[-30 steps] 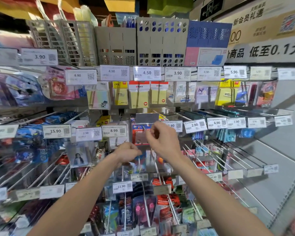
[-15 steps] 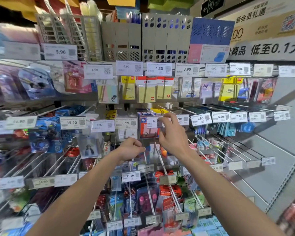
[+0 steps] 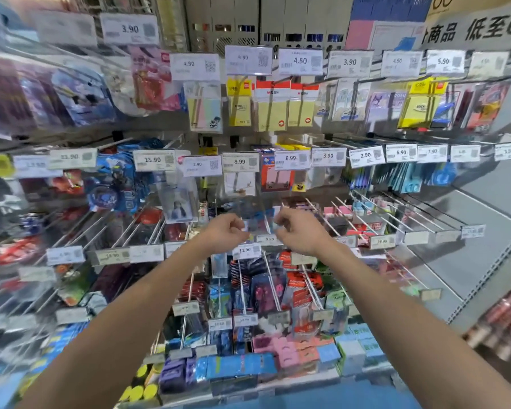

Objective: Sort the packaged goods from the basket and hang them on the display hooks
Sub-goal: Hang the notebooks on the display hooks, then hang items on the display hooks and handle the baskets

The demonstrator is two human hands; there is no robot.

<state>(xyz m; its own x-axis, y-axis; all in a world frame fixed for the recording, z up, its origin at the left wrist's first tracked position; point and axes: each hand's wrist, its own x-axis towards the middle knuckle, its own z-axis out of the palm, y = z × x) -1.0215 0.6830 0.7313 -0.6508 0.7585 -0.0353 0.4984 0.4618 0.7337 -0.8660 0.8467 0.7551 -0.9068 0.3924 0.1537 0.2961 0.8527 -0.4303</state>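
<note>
Both my hands are raised in front of the hook wall. My left hand (image 3: 225, 235) and my right hand (image 3: 299, 231) are level with each other, fingers curled. Each pinches one side of a small clear packet with a blue print (image 3: 258, 225). The packet hangs just above the tip of a display hook tagged 9.90 (image 3: 268, 239), beside the hook tagged 11.90 (image 3: 246, 250). Blur hides whether the packet sits on a hook. No basket is in view.
Rows of metal hooks (image 3: 366, 214) with white price tags (image 3: 291, 158) carry packets of sticky notes (image 3: 272, 113), pens and erasers. Bare hook rods stick out at the right. Boxed goods (image 3: 236, 367) line the bottom shelf. File boxes (image 3: 227, 22) stand on top.
My right hand came down from the tag row around 6.99 to the left hand's height and now pinches the packet too. The view has shifted down and closer.
</note>
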